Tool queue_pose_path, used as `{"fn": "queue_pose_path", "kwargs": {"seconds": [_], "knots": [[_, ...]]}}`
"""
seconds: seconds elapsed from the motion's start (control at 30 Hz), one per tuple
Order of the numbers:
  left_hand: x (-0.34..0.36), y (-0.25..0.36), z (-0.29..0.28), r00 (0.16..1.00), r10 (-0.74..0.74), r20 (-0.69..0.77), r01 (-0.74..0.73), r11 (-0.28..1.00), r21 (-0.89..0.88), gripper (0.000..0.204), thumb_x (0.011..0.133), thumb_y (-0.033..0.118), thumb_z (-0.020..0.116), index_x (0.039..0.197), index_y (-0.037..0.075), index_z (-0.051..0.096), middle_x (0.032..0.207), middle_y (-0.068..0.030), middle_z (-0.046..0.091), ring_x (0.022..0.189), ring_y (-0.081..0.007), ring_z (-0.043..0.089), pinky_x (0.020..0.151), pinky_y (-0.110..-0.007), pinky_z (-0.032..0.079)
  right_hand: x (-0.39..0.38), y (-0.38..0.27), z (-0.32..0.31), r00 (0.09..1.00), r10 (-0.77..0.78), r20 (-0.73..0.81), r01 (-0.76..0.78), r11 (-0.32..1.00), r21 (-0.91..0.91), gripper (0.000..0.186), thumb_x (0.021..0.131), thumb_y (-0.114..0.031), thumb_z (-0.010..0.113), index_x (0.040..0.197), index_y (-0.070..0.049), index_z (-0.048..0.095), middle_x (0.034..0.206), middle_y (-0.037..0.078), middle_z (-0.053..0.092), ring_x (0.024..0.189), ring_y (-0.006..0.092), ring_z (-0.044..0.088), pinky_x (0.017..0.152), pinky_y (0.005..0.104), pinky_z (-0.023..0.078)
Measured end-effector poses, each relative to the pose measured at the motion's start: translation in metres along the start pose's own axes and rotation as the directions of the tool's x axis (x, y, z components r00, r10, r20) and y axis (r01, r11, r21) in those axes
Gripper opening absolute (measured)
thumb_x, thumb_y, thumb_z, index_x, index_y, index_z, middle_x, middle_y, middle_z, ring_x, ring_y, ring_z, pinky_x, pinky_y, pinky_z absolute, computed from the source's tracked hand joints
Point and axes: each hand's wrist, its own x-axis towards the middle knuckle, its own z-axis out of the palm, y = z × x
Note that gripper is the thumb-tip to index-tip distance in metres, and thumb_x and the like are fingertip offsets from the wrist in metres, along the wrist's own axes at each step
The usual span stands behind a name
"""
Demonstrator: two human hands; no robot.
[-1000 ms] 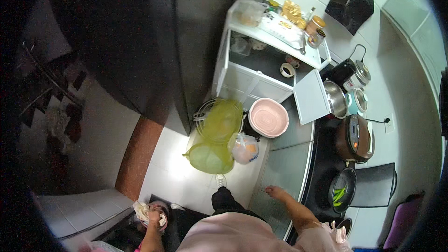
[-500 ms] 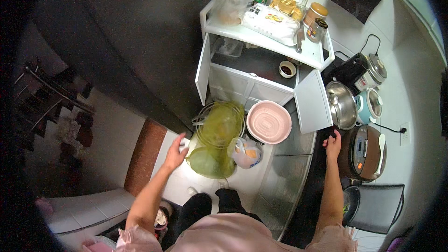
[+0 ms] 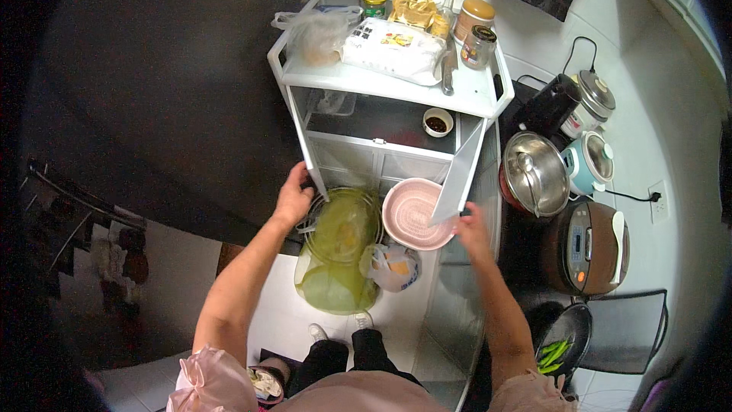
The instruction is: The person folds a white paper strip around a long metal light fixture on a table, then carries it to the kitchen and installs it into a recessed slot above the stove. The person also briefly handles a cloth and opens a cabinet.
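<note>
A white cabinet with a small white-rimmed bowl of dark liquid on its inner shelf stands in front of me. Both of its doors stand partly ajar. At the lower outer edge of the left cabinet door is my left hand, its fingers closed by a dark handle. My right hand, slightly blurred, grips the low corner of the right cabinet door, also by a dark handle. Behind that door's lower corner, a pink plastic basin is partly covered.
A green mesh cover and a plastic bag lie on the floor before the cabinet. Along the right counter stand a steel bowl, a rice cooker and a pan with green peppers. Jars and packages crowd the cabinet top.
Both hands have moved to the cabinet doors, the right one coming left from the counter side. The right door has swung inward, the left also narrower. My view has shifted right.
</note>
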Motion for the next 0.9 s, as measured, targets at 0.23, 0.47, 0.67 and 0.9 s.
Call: {"fn": "queue_pose_path", "kwargs": {"seconds": [0.23, 0.47, 0.67, 0.9], "knots": [[0.034, 0.047, 0.058, 0.973, -0.159, 0.167, 0.215, 0.886, -0.410, 0.077, 0.080, -0.004, 0.054, 0.145, 0.010, 0.015, 0.137, -0.0146, 0.041, 0.124, -0.0267, 0.040, 0.101, -0.036, 0.036, 0.038, -0.077, 0.181, 0.970, 0.227, 0.083, -0.233, 0.970, 0.073, 0.106, 0.071, -0.020, 0.073, 0.143, -0.002, -0.002, 0.102, 0.018, 0.062, 0.095, 0.0288, 0.060, 0.083, 0.0368, 0.048], [-0.089, 0.013, 0.068, 0.884, -0.192, 0.426, 0.369, 0.847, -0.384, 0.064, 0.089, 0.012, 0.057, 0.143, 0.012, 0.023, 0.131, -0.0121, 0.048, 0.116, -0.0193, 0.047, 0.096, -0.030, 0.039, 0.138, -0.080, 0.255, 0.890, 0.445, -0.099, -0.455, 0.856, -0.245, 0.131, 0.063, -0.026, 0.081, 0.137, 0.000, -0.024, 0.133, 0.029, 0.038, 0.121, 0.0367, 0.046, 0.100, 0.0378, 0.039], [-0.284, -0.097, -0.016, 0.617, -0.723, 0.312, 0.787, 0.568, -0.241, 0.043, 0.088, 0.015, 0.059, 0.128, 0.010, 0.046, 0.111, -0.0075, 0.062, 0.099, -0.0183, 0.058, 0.076, -0.034, 0.048, 0.114, -0.111, 0.257, 0.869, 0.487, 0.085, -0.368, 0.751, -0.548, 0.138, 0.062, -0.026, 0.083, 0.134, -0.012, -0.034, 0.142, 0.029, 0.025, 0.126, 0.0382, 0.039, 0.103, 0.0423, 0.035], [-0.474, -0.152, -0.101, 0.374, -0.921, 0.108, 0.856, 0.299, -0.422, 0.030, 0.082, 0.006, 0.058, 0.112, 0.003, 0.055, 0.093, -0.0110, 0.064, 0.076, -0.0221, 0.062, 0.057, -0.036, 0.049, 0.114, -0.103, 0.264, 0.852, 0.520, -0.065, -0.524, 0.842, -0.130, 0.139, 0.058, -0.030, 0.086, 0.138, -0.005, -0.024, 0.143, 0.031, 0.020, 0.130, 0.0381, 0.032, 0.108, 0.0383, 0.027]]}}
